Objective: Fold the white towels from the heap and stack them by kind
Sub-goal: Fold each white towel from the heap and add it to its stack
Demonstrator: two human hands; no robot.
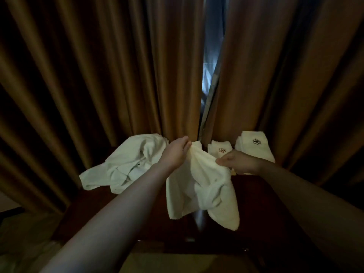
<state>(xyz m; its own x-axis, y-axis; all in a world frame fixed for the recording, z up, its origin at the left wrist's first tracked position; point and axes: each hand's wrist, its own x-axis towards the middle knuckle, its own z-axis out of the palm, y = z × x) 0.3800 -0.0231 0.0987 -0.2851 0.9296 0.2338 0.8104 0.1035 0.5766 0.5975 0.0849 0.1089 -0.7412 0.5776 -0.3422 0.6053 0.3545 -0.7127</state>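
Left of centre: heap [126,166] of white towels, crumpled on dark tabletop [260,196]. Centre: left hand [174,152] and right hand [239,161] each pinching the top edge of a limp white towel [204,190], hanging above tabletop. Right: two folded stacks, red-emblem stack [219,149], black-emblem stack [255,145], before brown curtains [98,75].

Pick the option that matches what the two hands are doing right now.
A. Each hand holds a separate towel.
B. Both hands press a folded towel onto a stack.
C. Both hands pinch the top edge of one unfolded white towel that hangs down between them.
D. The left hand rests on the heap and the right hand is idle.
C: the left hand and right hand each grip the upper edge of the same towel, which hangs loose, unfolded.
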